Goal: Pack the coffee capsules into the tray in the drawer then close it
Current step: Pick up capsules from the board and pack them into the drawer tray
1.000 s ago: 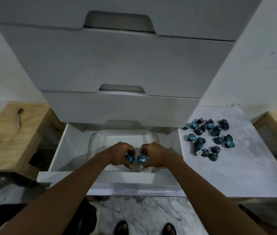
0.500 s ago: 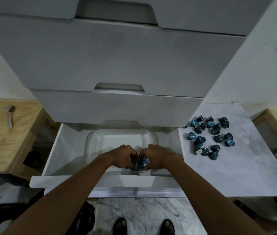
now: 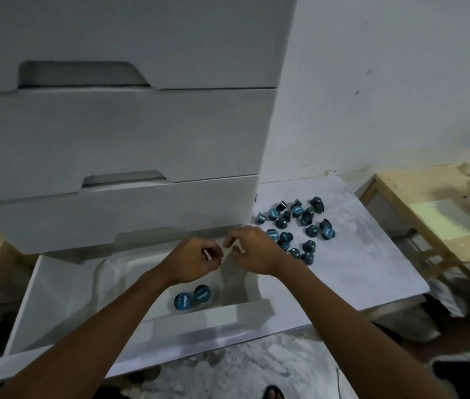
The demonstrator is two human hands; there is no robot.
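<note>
The open drawer [image 3: 64, 286] has free room at 9 o'clock of the clear tray [image 3: 107, 272], while the closed drawer front [image 3: 141, 214] above overhangs its far edge at 12 o'clock. Inside the tray two capsules [image 3: 192, 296] take the near corner at 6 o'clock; both hands [image 3: 196, 259] hover over its right side. On the worktop [image 3: 371, 272], loose capsules [image 3: 297, 228] crowd the near-left part, leaving bare surface at 3 and 5 o'clock

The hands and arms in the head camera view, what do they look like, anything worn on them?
Both forearms are bare right down to the frame's edge: no sleeves, gloves, watch or bracelets show. The left hand and right hand show no rings, though the picture is dim and blurred.
</note>
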